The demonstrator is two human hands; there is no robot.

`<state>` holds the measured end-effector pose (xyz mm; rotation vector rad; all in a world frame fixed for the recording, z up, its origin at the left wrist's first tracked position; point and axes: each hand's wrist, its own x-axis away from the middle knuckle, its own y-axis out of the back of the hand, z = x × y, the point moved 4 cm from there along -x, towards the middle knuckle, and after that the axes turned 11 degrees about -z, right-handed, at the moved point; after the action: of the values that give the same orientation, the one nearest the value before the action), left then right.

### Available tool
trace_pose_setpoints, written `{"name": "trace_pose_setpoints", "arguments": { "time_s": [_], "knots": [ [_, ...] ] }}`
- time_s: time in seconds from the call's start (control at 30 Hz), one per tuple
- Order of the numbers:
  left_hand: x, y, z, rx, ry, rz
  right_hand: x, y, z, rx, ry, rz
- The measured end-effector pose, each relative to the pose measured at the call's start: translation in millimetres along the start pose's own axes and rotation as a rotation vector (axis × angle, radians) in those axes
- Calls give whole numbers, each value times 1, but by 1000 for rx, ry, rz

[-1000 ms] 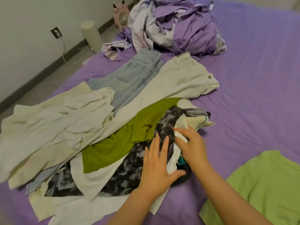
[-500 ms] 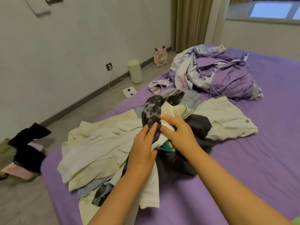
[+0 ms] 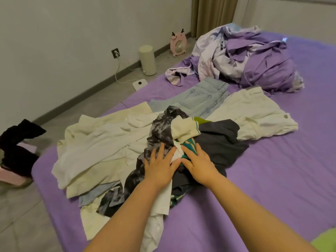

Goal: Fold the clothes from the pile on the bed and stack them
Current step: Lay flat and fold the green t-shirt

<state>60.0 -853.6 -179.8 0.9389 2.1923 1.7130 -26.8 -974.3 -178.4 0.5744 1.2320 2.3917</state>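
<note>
Purple sheets cover the bed [image 3: 272,170], and a loose pile of clothes [image 3: 163,142] sprawls across its near half.

Both hands lie palm-down on top of the heap, side by side and nearly touching at the thumbs. The left hand [image 3: 160,167] is spread flat, fingers straight and fanned over a grey tie-dye garment [image 3: 160,128] and a strip of white cloth. The right hand [image 3: 199,167] is also released and flat, its fingers resting on a teal-trimmed piece [image 3: 189,145] beside a dark grey top [image 3: 223,140]. Neither hand is clutching anything. Pale jeans [image 3: 201,96] and a cream garment [image 3: 252,110] lie behind the heap, with rumpled lilac bedding [image 3: 254,59] farther back. A pink fan [image 3: 178,45] stands on the floor by the wall.
</note>
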Motion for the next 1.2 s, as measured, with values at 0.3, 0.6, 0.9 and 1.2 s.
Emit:
{"name": "trace_pose_setpoints", "arguments": {
  "time_s": [0.3,0.6,0.9,1.2],
  "knots": [
    [78,16,-112,131,-269,-451,119,68,-113,-47,-140,-83],
    [159,-149,-251,145,-559,182,246,120,-295,113,-394,-84],
    [173,-221,-278,164,-191,377,224,119,-351,330,-314,-32],
    [113,-179,-275,368,-196,386,183,130,-359,497,-315,-13]
  ]
}}
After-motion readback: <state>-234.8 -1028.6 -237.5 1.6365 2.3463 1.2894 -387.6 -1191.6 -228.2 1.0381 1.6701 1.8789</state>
